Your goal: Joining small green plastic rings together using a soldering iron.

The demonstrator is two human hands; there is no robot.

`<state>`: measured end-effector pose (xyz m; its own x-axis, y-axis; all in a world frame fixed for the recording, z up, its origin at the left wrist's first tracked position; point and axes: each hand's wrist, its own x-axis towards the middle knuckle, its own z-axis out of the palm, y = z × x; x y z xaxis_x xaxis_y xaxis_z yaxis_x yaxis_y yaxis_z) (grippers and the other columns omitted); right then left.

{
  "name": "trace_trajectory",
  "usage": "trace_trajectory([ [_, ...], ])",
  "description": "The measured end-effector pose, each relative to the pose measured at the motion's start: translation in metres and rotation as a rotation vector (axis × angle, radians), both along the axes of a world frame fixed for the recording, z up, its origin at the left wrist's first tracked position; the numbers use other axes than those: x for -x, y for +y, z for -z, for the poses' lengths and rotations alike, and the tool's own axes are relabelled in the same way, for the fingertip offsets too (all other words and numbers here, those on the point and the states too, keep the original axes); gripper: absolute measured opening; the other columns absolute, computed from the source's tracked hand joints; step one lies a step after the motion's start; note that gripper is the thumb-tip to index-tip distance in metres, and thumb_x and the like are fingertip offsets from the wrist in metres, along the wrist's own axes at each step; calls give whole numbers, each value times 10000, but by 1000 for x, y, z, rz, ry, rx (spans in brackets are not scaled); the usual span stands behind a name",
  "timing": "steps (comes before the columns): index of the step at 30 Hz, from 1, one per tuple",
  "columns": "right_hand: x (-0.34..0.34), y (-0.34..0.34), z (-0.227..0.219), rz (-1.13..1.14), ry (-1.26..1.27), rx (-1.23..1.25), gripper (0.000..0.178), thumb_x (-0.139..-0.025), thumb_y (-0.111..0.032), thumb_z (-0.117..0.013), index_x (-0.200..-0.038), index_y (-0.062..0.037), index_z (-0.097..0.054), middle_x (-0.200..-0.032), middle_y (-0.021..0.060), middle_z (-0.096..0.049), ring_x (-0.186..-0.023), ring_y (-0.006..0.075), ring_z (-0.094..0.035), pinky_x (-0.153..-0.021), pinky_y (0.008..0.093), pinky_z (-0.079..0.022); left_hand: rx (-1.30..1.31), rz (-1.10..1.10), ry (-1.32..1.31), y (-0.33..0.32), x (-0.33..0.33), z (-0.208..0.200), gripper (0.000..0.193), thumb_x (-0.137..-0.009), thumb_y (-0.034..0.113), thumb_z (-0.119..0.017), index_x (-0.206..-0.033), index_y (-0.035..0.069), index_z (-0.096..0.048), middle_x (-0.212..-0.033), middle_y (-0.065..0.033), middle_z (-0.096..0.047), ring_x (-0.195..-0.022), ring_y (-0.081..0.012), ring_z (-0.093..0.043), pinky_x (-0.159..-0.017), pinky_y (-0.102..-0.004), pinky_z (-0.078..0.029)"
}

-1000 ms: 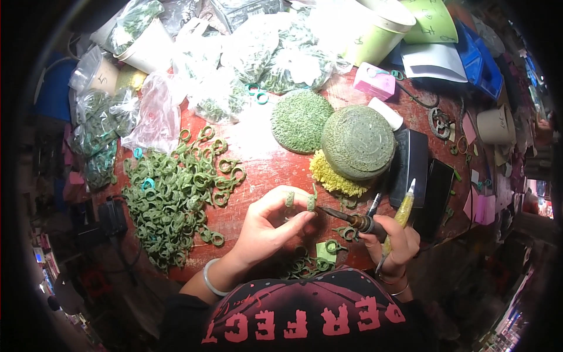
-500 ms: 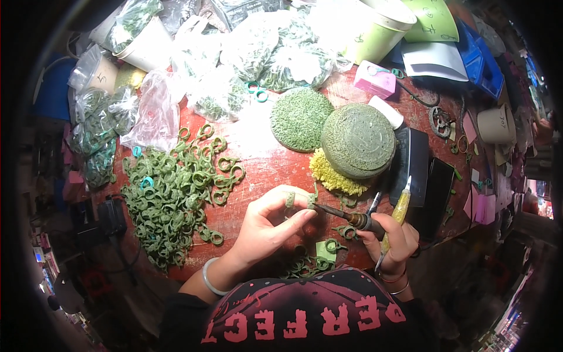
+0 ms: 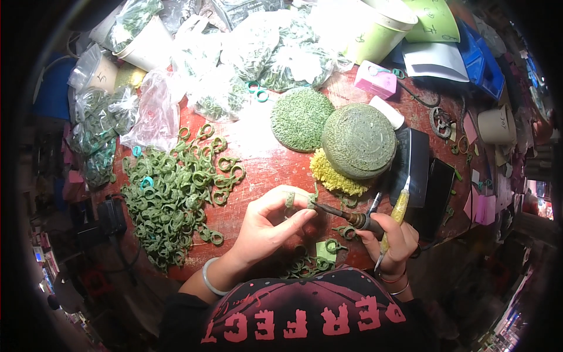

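Note:
My left hand (image 3: 265, 227) is closed, index finger and thumb together around a small green ring (image 3: 312, 201). A second green band (image 3: 290, 199) sits on a finger of the same hand. In my right hand (image 3: 394, 239) is a soldering-iron-like tool (image 3: 333, 211) with a dark grip, its thin metal tip touching or very close to the ring. The same fingers also keep a yellow-handled tool (image 3: 400, 206) with a pale pointed end, slanting upward. Between my hands and my shirt lie several green rings (image 3: 302, 267) and a light green paper square (image 3: 326, 251).
A heap of green rings (image 3: 170, 205) covers the table's left. Ahead stand a round green textured pad (image 3: 302, 119), an upturned round green block (image 3: 359, 141) and a yellow spongy piece (image 3: 334, 176). Plastic bags (image 3: 246, 53) fill the back; a dark phone-like slab (image 3: 433, 193) lies right.

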<state>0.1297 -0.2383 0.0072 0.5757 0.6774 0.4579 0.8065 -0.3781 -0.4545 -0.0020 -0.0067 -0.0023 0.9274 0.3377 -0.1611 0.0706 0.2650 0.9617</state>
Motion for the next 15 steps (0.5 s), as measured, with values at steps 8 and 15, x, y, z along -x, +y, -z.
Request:
trace_trajectory([
  [8,0,-1,-1,1,-9,24,383,-829,-345,-875,-983,-26,-730,-732,83,-666,-601,271,-643,-567,346,-476,-16,1,-16,0,0,1,92,-961,-66,-680,-1044,-48,-715,-1174,-88,-637,-981,-130,-640,-778,-250,-530],
  [15,-4,-10,-3,90,-108,27,370,-843,-326,-865,-1007,-24,-727,-784,97,-702,-655,289,-677,-592,346,-498,-49,5,-41,0,0,2,126,-946,-73,-690,-1062,-35,-719,-1178,-90,-641,-1091,-165,-623,-912,-298,-525],
])
